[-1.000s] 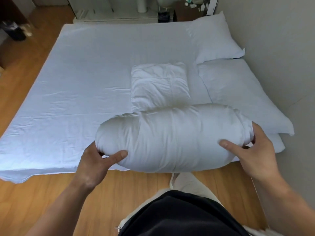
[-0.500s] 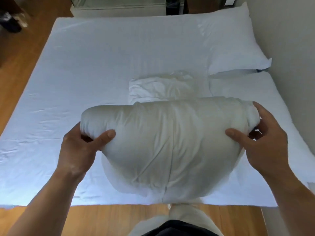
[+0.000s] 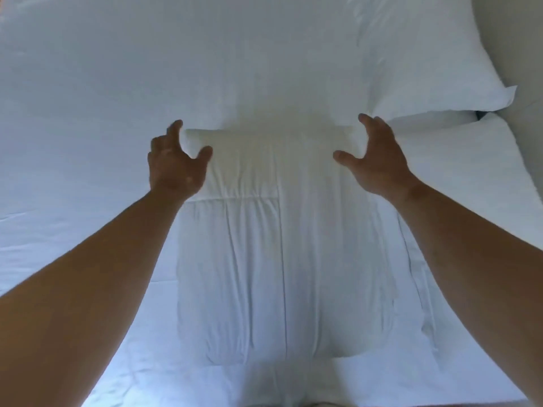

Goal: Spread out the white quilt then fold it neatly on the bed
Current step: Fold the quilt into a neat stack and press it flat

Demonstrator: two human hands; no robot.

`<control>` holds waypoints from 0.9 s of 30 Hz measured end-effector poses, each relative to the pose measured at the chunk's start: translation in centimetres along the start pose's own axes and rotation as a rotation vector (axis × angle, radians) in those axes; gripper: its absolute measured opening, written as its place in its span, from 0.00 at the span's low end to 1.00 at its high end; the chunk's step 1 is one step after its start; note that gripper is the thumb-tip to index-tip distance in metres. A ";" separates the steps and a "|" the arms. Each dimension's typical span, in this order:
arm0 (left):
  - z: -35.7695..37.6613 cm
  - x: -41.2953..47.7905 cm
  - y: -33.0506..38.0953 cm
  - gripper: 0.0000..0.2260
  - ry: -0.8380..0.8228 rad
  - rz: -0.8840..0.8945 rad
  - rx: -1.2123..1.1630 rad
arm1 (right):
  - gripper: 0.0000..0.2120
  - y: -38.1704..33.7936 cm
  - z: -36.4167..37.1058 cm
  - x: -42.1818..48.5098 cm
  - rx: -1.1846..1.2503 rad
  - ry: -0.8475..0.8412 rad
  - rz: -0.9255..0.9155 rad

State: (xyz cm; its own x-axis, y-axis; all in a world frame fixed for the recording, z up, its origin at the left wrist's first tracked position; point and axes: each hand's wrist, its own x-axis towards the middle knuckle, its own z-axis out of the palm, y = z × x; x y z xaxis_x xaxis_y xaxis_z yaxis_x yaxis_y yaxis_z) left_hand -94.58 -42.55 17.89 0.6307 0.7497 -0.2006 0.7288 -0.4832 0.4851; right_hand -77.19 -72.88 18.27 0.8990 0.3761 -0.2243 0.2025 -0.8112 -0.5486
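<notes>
Both arms reach out over the bed (image 3: 88, 83), and the white quilt (image 3: 282, 259) lies flat on the sheet between them. It is a long, narrow strip running from the person's body up toward the pillows, with its far end doubled over into a thicker pad.

The left hand (image 3: 173, 168) sits at the far left corner of that pad and the right hand (image 3: 373, 160) at the far right corner. Fingers are splayed and loosely curved on both, and neither is holding any cloth. Whether the fingertips actually touch the fabric I can't tell from here (there's a fair bit of blur on them).

So how far along is it? My read is not very far. The quilt is on the bed, but it covers only a central band of the mattress, with bare sheet wide on the left and the near pillow (image 3: 484, 171) and far pillow (image 3: 426, 54) lying off to the right. It looks layered, with seams and creases running lengthwise, so it isn't spread out. That leaves opening it sideways to full width, then the neat fold itself. Those hands look poised to take the far corners.
</notes>
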 end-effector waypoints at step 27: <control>30.3 19.2 -7.9 0.33 0.135 0.538 0.364 | 0.36 11.7 27.2 22.5 -0.113 0.188 -0.336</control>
State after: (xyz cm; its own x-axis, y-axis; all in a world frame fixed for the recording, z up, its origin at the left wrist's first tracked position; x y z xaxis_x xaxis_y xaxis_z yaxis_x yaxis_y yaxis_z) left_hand -80.13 -38.06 -15.55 0.9100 0.4001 0.1090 0.3803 -0.9100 0.1651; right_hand -65.16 -61.78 -15.10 0.8286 0.5490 0.1099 0.5296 -0.7047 -0.4722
